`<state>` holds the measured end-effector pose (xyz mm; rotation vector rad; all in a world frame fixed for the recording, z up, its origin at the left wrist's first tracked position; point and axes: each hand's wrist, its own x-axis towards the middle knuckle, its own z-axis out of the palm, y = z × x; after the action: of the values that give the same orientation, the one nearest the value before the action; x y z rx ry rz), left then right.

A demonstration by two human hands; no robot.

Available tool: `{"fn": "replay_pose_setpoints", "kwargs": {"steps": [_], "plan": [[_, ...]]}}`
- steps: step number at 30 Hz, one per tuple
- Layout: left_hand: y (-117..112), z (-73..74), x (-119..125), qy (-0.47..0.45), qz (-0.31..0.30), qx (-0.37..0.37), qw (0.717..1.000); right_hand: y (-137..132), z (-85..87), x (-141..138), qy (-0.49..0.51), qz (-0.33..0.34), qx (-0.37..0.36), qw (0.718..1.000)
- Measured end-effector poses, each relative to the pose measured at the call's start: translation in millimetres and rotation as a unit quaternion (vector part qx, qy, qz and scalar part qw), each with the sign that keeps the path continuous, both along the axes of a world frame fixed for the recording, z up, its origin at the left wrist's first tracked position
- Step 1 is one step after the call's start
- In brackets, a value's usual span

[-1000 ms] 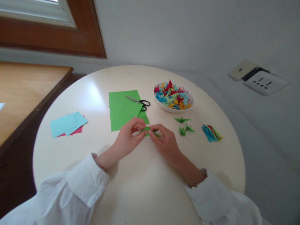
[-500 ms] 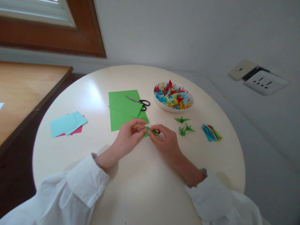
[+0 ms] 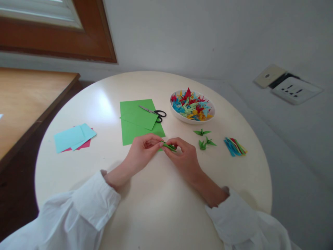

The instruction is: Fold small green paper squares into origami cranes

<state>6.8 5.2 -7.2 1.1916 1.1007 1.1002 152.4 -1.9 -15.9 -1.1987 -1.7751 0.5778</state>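
Between my fingertips is a small piece of folded green paper [image 3: 169, 147], held over the table near its middle. My left hand [image 3: 142, 149] pinches its left end with thumb and fingers. On the other side my right hand [image 3: 183, 156] grips it, also closed, and the fingers cover part of the folds. Just beyond the hands lie green paper sheets [image 3: 136, 118], with black-handled scissors [image 3: 153, 111] resting across them. To the right of my right hand sit several green paper cranes [image 3: 205, 143].
A white bowl [image 3: 191, 121] full of colourful paper cranes stands at the back right. Folded paper strips [image 3: 235, 147] lie farther right. Light blue sheets [image 3: 69, 139] over red paper [image 3: 85, 144] are at the left of the round white table [image 3: 156, 208].
My left fingertips have shifted slightly along the folded green paper, closer to my right fingers. Both hands keep hold of it, and the other things stay in place.
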Motion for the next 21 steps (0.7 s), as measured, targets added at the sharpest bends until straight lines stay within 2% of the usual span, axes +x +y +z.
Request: {"fn": "replay_pose_setpoints", "kwargs": {"steps": [9, 16, 21], "plan": [[-1.1, 1.8, -1.3, 0.031, -0.005, 0.02, 0.999, 1.2, -3.9, 0.5, 0.062, -0.013, -0.058, 0.996], [-0.4, 0.1, -1.8, 0.047, 0.002, 0.034, 0.998, 2.9, -7.0, 0.2, 0.144, -0.016, -0.125, 0.982], [0.7, -3.6, -2.4, 0.09, -0.004, 0.024, 0.996, 6.5, -6.1, 0.7, 0.19, -0.027, -0.122, 0.974]]}}
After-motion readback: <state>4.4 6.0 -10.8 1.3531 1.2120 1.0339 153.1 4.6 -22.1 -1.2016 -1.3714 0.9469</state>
